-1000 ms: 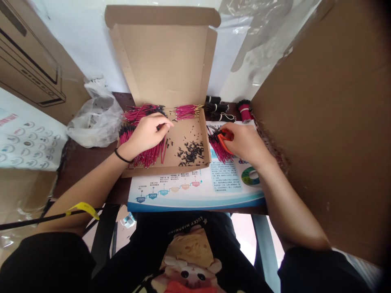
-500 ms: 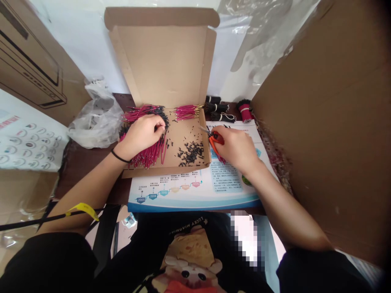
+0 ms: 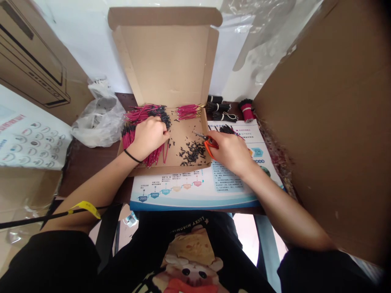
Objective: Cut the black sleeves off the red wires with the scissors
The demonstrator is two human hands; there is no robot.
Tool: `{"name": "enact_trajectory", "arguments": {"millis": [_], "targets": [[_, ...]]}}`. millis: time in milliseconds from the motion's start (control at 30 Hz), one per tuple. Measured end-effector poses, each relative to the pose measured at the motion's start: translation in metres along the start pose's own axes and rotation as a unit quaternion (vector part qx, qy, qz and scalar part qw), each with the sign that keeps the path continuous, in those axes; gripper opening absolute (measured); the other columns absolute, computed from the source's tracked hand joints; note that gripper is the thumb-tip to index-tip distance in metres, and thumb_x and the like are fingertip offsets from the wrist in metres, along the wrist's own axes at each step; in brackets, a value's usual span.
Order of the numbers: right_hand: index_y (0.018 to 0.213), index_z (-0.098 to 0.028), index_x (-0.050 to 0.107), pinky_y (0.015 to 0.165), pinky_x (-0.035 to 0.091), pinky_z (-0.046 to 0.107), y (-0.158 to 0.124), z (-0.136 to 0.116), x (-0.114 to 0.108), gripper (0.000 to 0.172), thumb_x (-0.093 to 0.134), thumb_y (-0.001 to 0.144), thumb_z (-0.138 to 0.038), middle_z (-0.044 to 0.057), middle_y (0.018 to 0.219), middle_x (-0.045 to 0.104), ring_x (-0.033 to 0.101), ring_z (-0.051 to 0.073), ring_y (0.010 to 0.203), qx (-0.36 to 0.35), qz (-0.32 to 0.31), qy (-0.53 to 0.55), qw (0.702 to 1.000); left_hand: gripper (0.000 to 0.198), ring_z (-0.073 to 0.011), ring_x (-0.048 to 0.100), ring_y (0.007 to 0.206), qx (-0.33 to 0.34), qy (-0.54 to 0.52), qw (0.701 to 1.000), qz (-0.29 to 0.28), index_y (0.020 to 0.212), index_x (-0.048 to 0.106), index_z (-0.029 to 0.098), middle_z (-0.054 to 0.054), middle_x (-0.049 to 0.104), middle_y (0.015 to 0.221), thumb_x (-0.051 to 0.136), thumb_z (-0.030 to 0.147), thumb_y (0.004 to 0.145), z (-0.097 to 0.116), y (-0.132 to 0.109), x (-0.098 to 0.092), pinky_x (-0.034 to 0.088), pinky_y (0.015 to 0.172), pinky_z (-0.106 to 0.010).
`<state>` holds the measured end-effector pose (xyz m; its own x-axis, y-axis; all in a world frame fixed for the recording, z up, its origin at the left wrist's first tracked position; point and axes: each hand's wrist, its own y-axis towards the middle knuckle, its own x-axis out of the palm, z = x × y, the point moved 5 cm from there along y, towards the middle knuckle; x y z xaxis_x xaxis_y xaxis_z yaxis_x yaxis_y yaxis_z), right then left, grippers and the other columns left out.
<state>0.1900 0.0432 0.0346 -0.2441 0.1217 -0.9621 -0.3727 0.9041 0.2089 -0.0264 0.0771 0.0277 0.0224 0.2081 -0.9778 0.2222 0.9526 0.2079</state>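
The right hand [image 3: 230,152] is closed around orange-handled scissors [image 3: 208,146], the blades pointing left above the edge of an open cardboard box [image 3: 189,132]. In the box, the left hand [image 3: 148,138], with a black band at its wrist, curls over a bunch of black-tipped red wires [image 3: 154,158]; whether it grips them cannot be told. Black clippings [image 3: 192,154] lie just beside it. A printed sheet [image 3: 229,183] lies under the right hand. Farther off, tied black wire bundles [image 3: 217,107] sit behind the sheet.
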Motion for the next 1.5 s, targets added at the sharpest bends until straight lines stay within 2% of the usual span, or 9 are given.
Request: {"name": "enact_trajectory", "arguments": {"millis": [233,400,567,767,933,1100,1167,1333,1500], "targets": [[0.099,-0.024,0.064,0.052,0.023,0.03,0.001,-0.001,0.002,0.022,0.047,0.086,-0.024,0.004,0.083,0.071,0.061,0.018,0.066,-0.008,-0.002,-0.002,1.0,0.019,-0.0256,0.062,0.081,-0.034,-0.051,0.998,0.002,0.07,0.071,0.016,-0.01,0.066,0.085,0.054,0.023,0.075,-0.002,0.001,0.0,0.047,0.061,-0.034],[0.1,-0.024,0.064,0.052,0.023,0.03,0.001,-0.001,0.002,0.022,0.047,0.087,-0.025,0.004,0.083,0.071,0.059,0.016,0.064,-0.008,-0.01,0.008,1.0,0.011,-0.0172,0.058,0.069,-0.036,-0.18,0.98,0.075,0.066,0.067,0.017,-0.004,0.063,0.075,0.058,0.018,0.072,-0.011,0.006,-0.006,0.048,0.069,-0.033],[0.102,-0.024,0.065,0.052,0.026,0.029,0.0,-0.001,0.001,0.025,0.048,0.084,-0.022,0.004,0.084,0.072,0.061,0.017,0.066,-0.002,0.01,0.009,1.0,0.008,-0.0109,0.053,0.065,-0.022,-0.338,0.929,0.153,0.066,0.064,0.016,0.0,0.061,0.069,0.059,0.017,0.073,-0.011,0.005,-0.016,0.047,0.068,-0.027],[0.112,-0.019,0.065,0.062,0.042,0.029,-0.001,-0.001,-0.01,0.031,0.053,0.084,-0.025,0.004,0.083,0.071,0.061,0.015,0.069,0.015,0.091,0.135,0.987,0.015,-0.0113,0.055,0.067,0.016,-0.506,0.857,0.099,0.077,0.062,0.016,-0.002,0.063,0.074,0.058,0.03,0.081,0.01,-0.005,-0.018,0.046,0.064,-0.025],[0.101,-0.018,0.065,0.063,0.047,0.027,-0.004,-0.009,-0.006,0.032,0.066,0.077,-0.039,0.0,0.072,0.066,0.058,0.012,0.063,0.049,0.071,0.373,0.924,0.03,-0.0105,0.049,0.06,0.068,-0.582,0.811,0.006,0.077,0.055,0.018,-0.001,0.055,0.069,0.054,0.046,0.086,0.037,-0.016,-0.015,0.042,0.056,-0.024],[0.093,-0.023,0.059,0.056,0.051,0.027,-0.007,-0.034,0.009,0.034,0.073,0.069,-0.043,-0.004,0.069,0.064,0.058,0.011,0.057,0.05,-0.024,0.615,0.786,0.033,-0.0108,0.047,0.062,0.085,-0.621,0.779,-0.013,0.078,0.05,0.019,0.0,0.05,0.07,0.05,0.051,0.088,0.053,-0.025,-0.012,0.043,0.057,-0.024],[0.09,-0.024,0.056,0.053,0.051,0.026,-0.008,-0.039,0.013,0.033,0.074,0.069,-0.042,-0.005,0.066,0.063,0.056,0.01,0.054,0.052,-0.033,0.654,0.754,0.033,-0.0108,0.047,0.062,0.095,-0.625,0.775,-0.01,0.078,0.049,0.019,0.0,0.05,0.071,0.05,0.051,0.088,0.056,-0.028,-0.011,0.044,0.057,-0.024],[0.089,-0.024,0.054,0.054,0.051,0.027,-0.007,-0.039,0.017,0.033,0.074,0.068,-0.04,-0.005,0.068,0.063,0.058,0.011,0.057,0.062,-0.027,0.657,0.751,0.029,-0.0104,0.051,0.065,0.11,-0.638,0.762,-0.003,0.08,0.053,0.019,-0.001,0.053,0.073,0.054,0.046,0.088,0.057,-0.028,-0.012,0.046,0.059,-0.023],[0.089,-0.023,0.056,0.064,0.051,0.029,-0.005,-0.033,0.019,0.034,0.077,0.065,-0.036,-0.004,0.071,0.064,0.06,0.011,0.064,0.069,-0.007,0.646,0.76,0.023,-0.0115,0.06,0.071,0.1,-0.621,0.777,0.036,0.088,0.061,0.019,-0.004,0.066,0.084,0.059,0.041,0.086,0.053,-0.027,-0.017,0.05,0.065,-0.025]]}}
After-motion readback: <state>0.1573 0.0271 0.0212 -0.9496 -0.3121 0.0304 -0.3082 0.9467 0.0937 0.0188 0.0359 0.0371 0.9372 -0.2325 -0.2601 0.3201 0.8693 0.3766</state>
